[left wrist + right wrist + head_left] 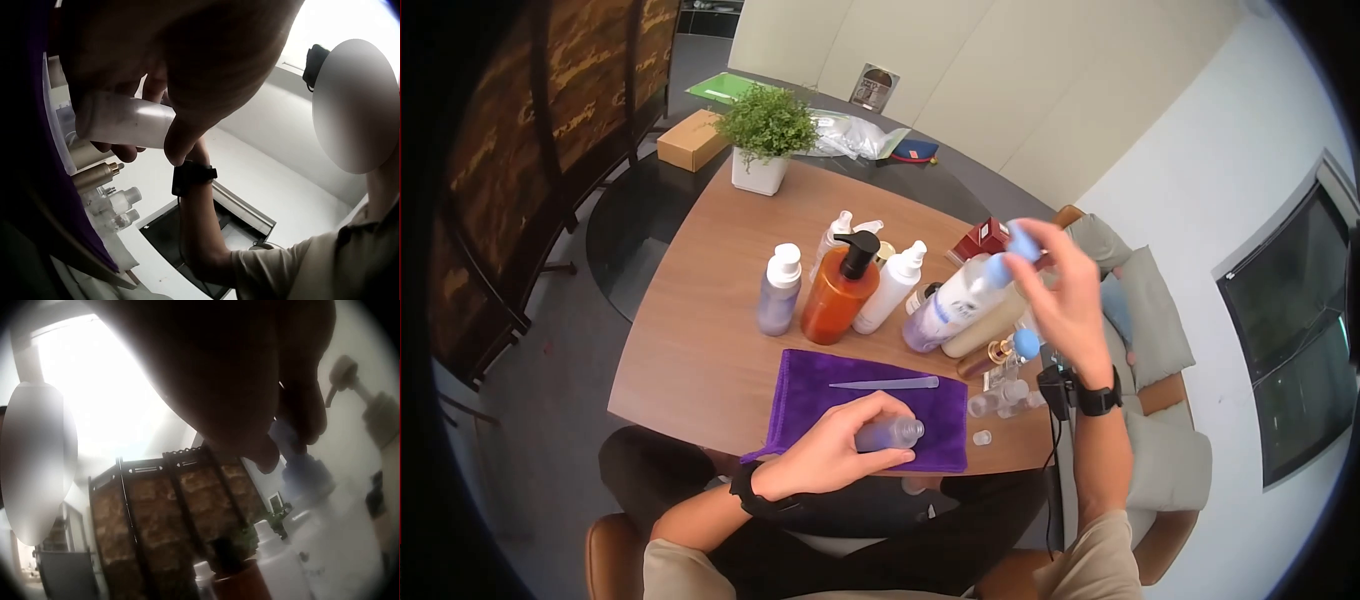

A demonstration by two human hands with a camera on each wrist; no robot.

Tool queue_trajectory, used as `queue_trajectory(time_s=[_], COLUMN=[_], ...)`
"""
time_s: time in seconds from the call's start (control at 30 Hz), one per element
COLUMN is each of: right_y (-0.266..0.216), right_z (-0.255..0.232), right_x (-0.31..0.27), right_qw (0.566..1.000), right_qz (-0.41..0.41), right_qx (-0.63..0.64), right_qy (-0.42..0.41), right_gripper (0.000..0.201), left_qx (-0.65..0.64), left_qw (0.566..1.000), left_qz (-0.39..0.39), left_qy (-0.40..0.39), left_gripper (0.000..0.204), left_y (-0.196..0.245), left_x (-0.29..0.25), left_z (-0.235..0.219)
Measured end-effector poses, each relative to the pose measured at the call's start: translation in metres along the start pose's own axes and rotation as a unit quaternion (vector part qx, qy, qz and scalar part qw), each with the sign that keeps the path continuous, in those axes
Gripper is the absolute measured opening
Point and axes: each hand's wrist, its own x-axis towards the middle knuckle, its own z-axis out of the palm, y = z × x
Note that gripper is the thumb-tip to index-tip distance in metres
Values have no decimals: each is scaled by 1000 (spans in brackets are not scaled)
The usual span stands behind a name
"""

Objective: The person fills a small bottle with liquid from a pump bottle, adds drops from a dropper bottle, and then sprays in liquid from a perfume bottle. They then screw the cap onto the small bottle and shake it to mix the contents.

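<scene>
My left hand (838, 440) holds a small translucent bottle (885, 434), its threaded neck uncapped, low over a purple cloth (800, 390). In the left wrist view the thumb and fingers wrap round that bottle (128, 119). My right hand (1062, 300) pinches the blue pump head (1012, 258) of a large white and purple pump bottle (960, 308). The right wrist view shows thumb and fingertips at this pump head (294, 447). A long, tapered translucent dropper-like piece (885, 383) lies on the cloth, just beyond the left hand.
Left of the pump bottle stand an amber pump bottle (838, 298), a white bottle (890, 290) and a lilac-tinted bottle (778, 292). Small clear bottles (997, 399) and a loose cap (982, 438) sit at the right. A potted plant (762, 135) stands at the far edge.
</scene>
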Motion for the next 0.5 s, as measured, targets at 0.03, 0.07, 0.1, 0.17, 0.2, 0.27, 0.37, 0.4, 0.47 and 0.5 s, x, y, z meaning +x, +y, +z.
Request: queue_trajectory(time_s=[0.03, 0.07, 0.1, 0.17, 0.2, 0.27, 0.37, 0.4, 0.47, 0.5], right_y=[2, 1, -7, -24, -23, -23, -23, -21, -14, -18], right_z=[-9, -15, -23, -41, -39, -33, -32, -34, -33, -36], right_x=[-1, -2, -3, -8, -10, -19, -31, -32, -37, -43], right_qw=[999, 995, 995, 965, 965, 996, 985, 970, 995, 993], right_qz=[6, 13, 13, 43, 46, -35, 17, 38, -41, -15], right_qx=[16, 32, 31, 157, 157, 52, 126, 171, 91, 113], right_qy=[49, 97, 92, 207, 204, 67, 119, 170, 19, 43], right_gripper=[33, 32, 32, 33, 33, 36, 37, 36, 40, 40], left_qx=[-26, -30, -48, -90, -93, -124, -115, -108, -93, -79], left_qw=[1000, 999, 999, 996, 995, 992, 993, 994, 995, 996], left_qz=[-16, -16, -11, -14, -17, -11, -19, -17, -16, -14], left_qy=[0, 2, 7, 11, 11, 25, 26, 28, 34, 33], left_gripper=[35, 35, 36, 36, 36, 36, 35, 36, 36, 36], left_y=[0, 0, 0, -1, -3, -8, -8, -7, -3, -2], left_x=[1, 2, 3, 5, 6, 8, 9, 9, 9, 8], left_z=[0, -1, -2, -3, -3, -1, 1, 1, 0, -2])
